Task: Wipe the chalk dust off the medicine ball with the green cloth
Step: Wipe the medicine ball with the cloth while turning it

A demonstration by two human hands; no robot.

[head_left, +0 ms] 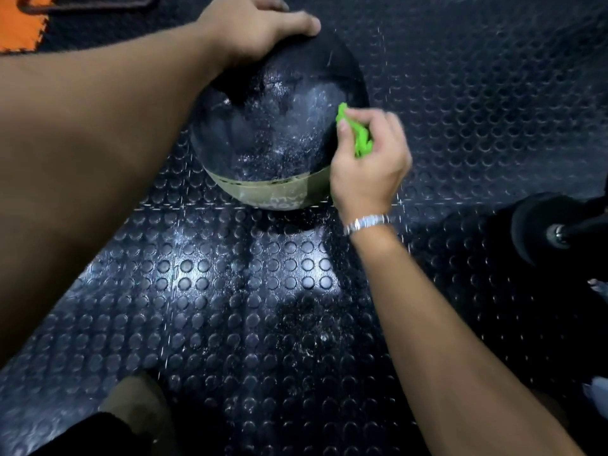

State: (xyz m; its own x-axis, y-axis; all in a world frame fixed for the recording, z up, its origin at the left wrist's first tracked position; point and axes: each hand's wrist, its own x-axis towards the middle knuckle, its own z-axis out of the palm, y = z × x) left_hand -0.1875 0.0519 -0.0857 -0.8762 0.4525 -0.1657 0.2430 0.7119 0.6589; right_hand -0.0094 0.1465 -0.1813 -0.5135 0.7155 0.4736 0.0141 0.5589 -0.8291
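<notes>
Ball: the medicine ball (279, 126) sits on the floor, near the middle of the view and a little toward the top; it is black and glossy, with a pale band (276, 192) across its near lower part.
Dust: white chalk dust (296, 136) lies in speckles and smears over the near and upper face of the ball; the far upper part looks darker and cleaner.
Cloth: the green cloth (360, 136) is bunched up small and rests against the right side of the ball, at about mid-height.
Right hand: the right hand (368, 169) pinches the cloth between its thumb and curled fingers; only a strip of green shows past the fingers.
Left hand: the left hand (253, 31) lies on the far top of the ball, palm down, its fingers spread flat along the curve and curled round nothing.
Wrist: a metal link bracelet (367, 223) circles the right wrist.
Floor: a black rubber floor (263, 291) with round studs, shiny under the light, with white specks scattered just in front of the ball.
Left corner: an orange mat (19, 24) with a notched edge lies at the top left.
Right edge: a dark piece of equipment (543, 225) with a metal end; I cannot tell what it is.
Bottom left: a bent knee (131, 406) above dark cloth.
</notes>
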